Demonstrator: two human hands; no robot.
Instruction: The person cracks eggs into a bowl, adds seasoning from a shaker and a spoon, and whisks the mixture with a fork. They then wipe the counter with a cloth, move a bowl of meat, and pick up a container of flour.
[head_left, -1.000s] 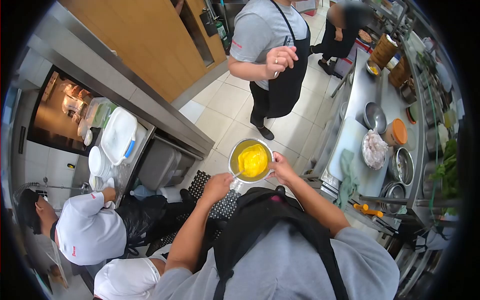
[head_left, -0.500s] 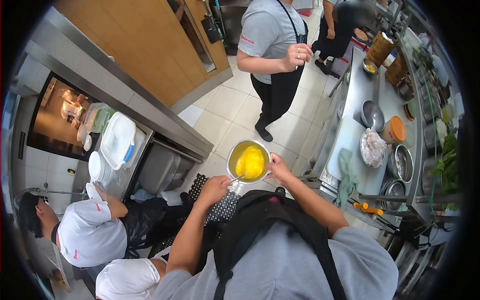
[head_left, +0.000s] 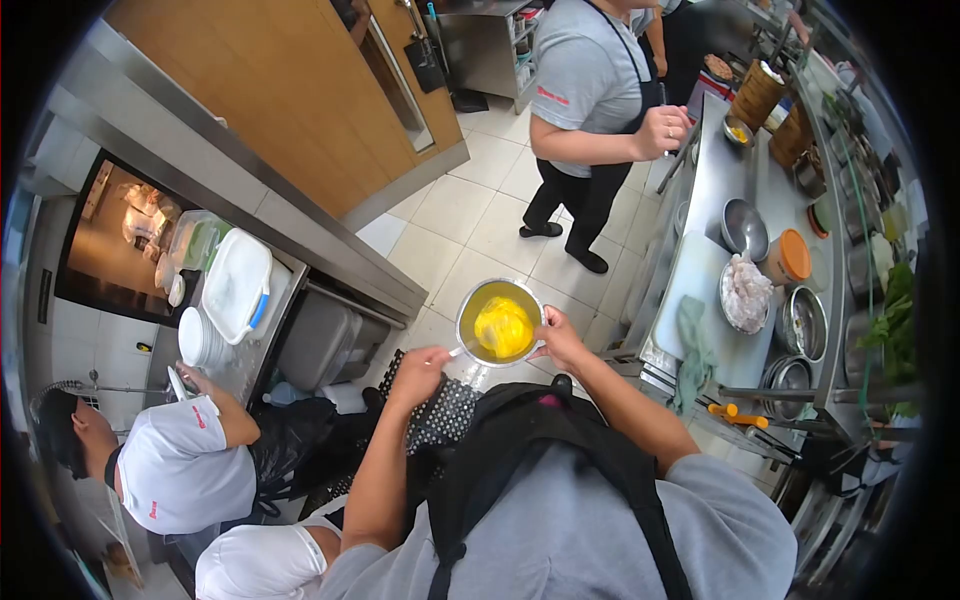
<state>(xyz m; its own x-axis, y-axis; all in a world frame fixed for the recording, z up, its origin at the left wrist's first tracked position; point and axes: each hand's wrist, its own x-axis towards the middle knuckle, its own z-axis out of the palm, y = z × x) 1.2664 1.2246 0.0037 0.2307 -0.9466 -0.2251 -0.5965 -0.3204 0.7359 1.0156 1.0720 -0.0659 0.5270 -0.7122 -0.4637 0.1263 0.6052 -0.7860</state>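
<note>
Round silver metal bowl between hands: right fingers grip its rim, left fingers a slim utensil; red sleeve lettering illegible

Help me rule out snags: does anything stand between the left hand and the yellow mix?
Only the rim of the bowl lies between the left hand and the mix; the blurred utensil in that hand seems to pass over it. Nothing else visible intervenes.

I see bright yellow mixture in a silver bowl, a black apron over a grey shirt, a dotted black-and-white mat and a pale green cloth.
</note>
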